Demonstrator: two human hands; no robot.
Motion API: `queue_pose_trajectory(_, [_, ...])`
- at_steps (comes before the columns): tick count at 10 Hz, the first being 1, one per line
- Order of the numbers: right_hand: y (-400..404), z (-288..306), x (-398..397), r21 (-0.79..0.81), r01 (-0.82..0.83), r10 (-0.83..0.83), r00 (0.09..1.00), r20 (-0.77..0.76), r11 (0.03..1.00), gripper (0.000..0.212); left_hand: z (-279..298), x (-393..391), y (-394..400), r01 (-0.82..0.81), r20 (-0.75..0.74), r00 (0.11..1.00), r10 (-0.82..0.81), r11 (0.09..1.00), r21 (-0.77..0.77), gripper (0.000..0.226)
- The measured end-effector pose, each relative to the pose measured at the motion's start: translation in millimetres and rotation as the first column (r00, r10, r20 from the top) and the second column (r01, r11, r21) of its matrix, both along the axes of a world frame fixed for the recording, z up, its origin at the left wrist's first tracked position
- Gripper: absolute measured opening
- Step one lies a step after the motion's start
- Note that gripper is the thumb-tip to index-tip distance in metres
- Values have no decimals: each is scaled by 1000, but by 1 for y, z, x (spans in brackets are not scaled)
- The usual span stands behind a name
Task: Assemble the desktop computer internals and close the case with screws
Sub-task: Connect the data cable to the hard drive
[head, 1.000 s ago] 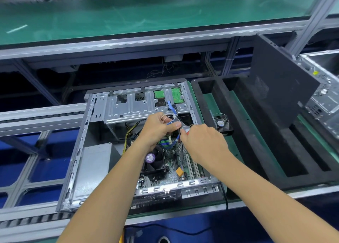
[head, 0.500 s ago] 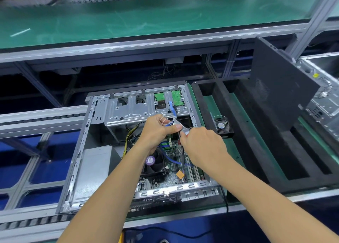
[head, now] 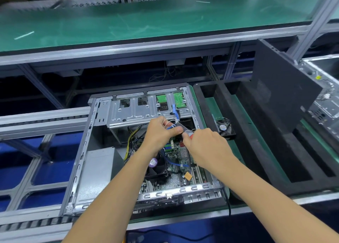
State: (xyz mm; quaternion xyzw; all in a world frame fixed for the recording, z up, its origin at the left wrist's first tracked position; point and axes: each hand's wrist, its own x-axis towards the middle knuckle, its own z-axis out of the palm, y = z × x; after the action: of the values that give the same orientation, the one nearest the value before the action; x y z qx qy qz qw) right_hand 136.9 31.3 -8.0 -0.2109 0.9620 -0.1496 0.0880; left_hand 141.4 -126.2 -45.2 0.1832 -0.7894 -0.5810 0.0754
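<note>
An open silver computer case (head: 86,151) lies on its side in front of me, its motherboard (head: 176,176) showing at the bottom. Over the case's middle, my left hand (head: 161,134) pinches a bundle of blue cable (head: 171,126) with a white tie around it. My right hand (head: 205,147) is right beside it and grips a small tool with a red handle (head: 189,133) at the bundle. The blue cable runs up to the drive cage (head: 139,110) and down across the board. A grey power supply (head: 97,173) sits at the case's left.
A black foam tray (head: 256,151) lies to the right, with a small loose fan (head: 223,127) at its near corner. A dark side panel (head: 282,94) leans upright against another case (head: 326,99). A green shelf (head: 146,19) hangs above. Roller rails run on the left.
Both hands stay together at the cable bundle over the case. The blue cable below them now lies lower across the motherboard. The view has tilted slightly.
</note>
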Motion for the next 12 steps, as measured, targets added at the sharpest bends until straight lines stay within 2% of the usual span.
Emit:
queue_pose_trajectory(3, [0,-3,-2,-41,35,-34,999,39,999,52,0,1,1,-23,-23,1000,20,991,-134,41])
queue_pose_trajectory(4, [1,-5,-2,-41,70,-67,996,67,997,50,-1,1,3,-47,-42,998,42,990,-134,45])
queue_pose_trajectory(5, [0,6,-6,18,39,-40,997,67,999,40,-1,3,2,-135,-81,988,129,987,-82,47])
queue_pose_trajectory(6, [1,8,-5,-42,52,-48,995,83,998,36,-1,7,-2,-140,-91,987,132,986,-88,48])
queue_pose_trajectory(7, [3,7,-9,-28,89,-85,991,101,996,36,-2,10,-7,-110,-82,991,105,993,-54,47])
queue_pose_trajectory(8, [5,0,-7,-153,123,-107,988,110,981,34,-1,12,-10,-70,-79,994,70,998,4,45])
queue_pose_trajectory(9, [6,2,-8,-129,93,-83,993,82,987,44,0,13,-10,18,-53,999,-13,995,98,39])
queue_pose_trajectory(10, [7,3,-16,-230,145,-116,984,136,962,54,0,12,-9,90,-1,996,-91,982,168,31])
queue_pose_trajectory(11, [8,12,-31,-401,202,-123,969,214,893,54,-1,10,-9,92,7,995,-95,976,197,24])
queue_pose_trajectory(12, [-4,18,-39,-461,193,-83,965,249,866,33,0,9,-9,50,-5,999,-50,975,215,23])
